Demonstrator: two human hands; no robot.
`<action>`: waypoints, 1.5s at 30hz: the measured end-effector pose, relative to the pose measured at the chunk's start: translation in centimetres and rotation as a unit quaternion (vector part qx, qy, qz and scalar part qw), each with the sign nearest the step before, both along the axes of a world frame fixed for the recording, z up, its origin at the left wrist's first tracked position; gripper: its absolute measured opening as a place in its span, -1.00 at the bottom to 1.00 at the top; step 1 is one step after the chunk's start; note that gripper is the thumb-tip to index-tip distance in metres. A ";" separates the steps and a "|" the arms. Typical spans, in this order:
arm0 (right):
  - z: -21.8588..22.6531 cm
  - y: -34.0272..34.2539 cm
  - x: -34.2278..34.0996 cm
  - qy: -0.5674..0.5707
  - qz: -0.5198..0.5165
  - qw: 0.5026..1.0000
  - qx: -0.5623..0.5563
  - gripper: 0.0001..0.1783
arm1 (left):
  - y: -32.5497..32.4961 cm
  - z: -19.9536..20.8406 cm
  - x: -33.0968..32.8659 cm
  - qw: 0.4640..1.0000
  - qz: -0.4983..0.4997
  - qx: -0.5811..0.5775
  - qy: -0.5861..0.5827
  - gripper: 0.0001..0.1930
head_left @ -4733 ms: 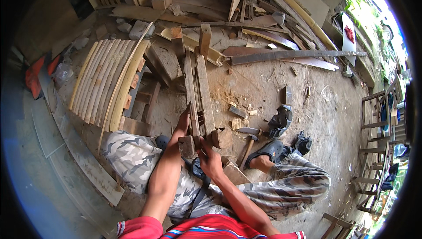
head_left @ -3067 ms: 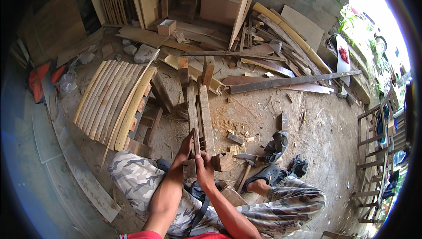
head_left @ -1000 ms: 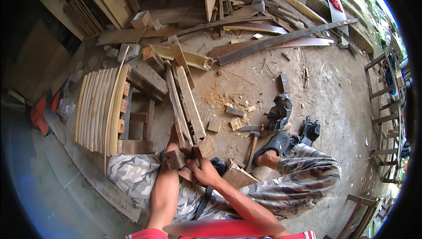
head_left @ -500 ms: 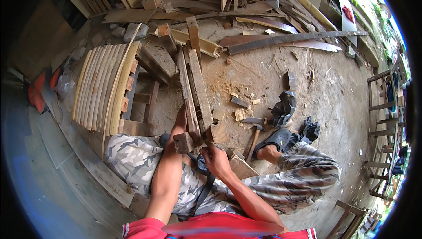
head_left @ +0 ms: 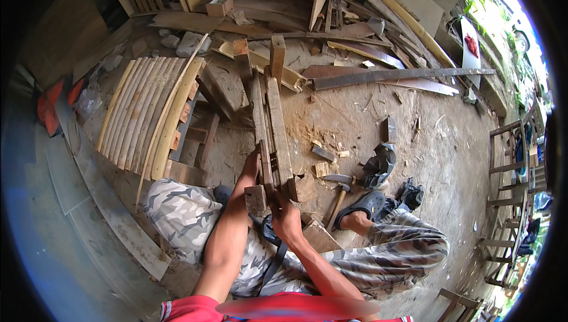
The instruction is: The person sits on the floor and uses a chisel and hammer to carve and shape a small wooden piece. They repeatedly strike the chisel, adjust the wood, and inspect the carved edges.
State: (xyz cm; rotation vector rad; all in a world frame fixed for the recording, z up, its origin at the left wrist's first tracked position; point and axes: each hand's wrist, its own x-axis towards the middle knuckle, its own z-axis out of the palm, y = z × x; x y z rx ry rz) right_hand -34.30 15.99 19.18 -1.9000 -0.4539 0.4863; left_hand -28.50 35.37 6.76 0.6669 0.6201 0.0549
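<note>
A narrow wooden frame (head_left: 277, 124) with two long rails and blocky legs stands between my bent knees. My left hand (head_left: 252, 165) is closed at the left rail, its fingers partly hidden behind the wood. Close to the near end, my right hand (head_left: 287, 218) makes a fist beside a wooden leg (head_left: 256, 199); what it grips is hidden. A dark strap (head_left: 276, 266) runs down over my lap. On the floor to the right lie a hammer (head_left: 338, 203) and a curved blade (head_left: 337, 177).
A slatted bamboo seat (head_left: 145, 109) on a wooden base stands at left. Wood offcuts (head_left: 323, 153) and shavings litter the ground ahead. Long planks (head_left: 402, 77) and scrap lie at the back right, and wooden racks (head_left: 506, 203) line the right side.
The view has shifted slightly, so the scene sits a little lower. Both hands stay at the frame, with little visible movement against it.
</note>
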 end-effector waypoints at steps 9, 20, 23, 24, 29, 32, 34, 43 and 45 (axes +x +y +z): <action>1.6 -0.2 0.6 0.057 0.025 0.998 -0.019 -0.55 | -0.6 2.6 0.3 1.000 0.004 -0.003 0.012 -0.50; 5.8 3.6 2.1 0.184 -0.016 0.980 0.066 -0.22 | -0.2 0.4 0.3 0.997 0.032 0.068 0.029 -0.57; 6.1 4.3 3.1 0.225 -0.021 0.972 0.060 -0.22 | -0.6 1.8 -1.0 0.996 0.002 0.079 0.037 -0.56; 6.0 4.9 3.4 0.237 -0.053 0.969 0.046 -0.31 | -1.0 2.7 -1.5 0.994 0.006 0.094 0.046 -0.56; 6.7 5.5 4.2 0.208 -0.064 0.970 0.110 -0.52 | -2.6 7.4 -2.4 0.989 0.069 0.128 -0.001 -0.52; 9.7 4.2 3.8 0.279 -0.068 0.940 0.184 -0.56 | -1.9 8.9 -2.1 0.999 -0.001 -0.044 0.007 -0.44; 12.6 2.0 3.7 0.328 -0.051 0.909 0.254 -0.57 | -1.1 9.1 -2.2 0.979 -0.113 -0.170 0.020 -0.39; 18.1 -9.4 11.8 0.278 -0.072 0.860 0.423 -0.59 | 0.6 1.5 0.0 1.000 0.004 0.003 0.024 -0.22; 15.7 -10.9 14.9 0.257 -0.099 0.856 0.438 -0.58 | 0.8 0.5 0.0 0.998 0.007 0.051 0.046 -0.20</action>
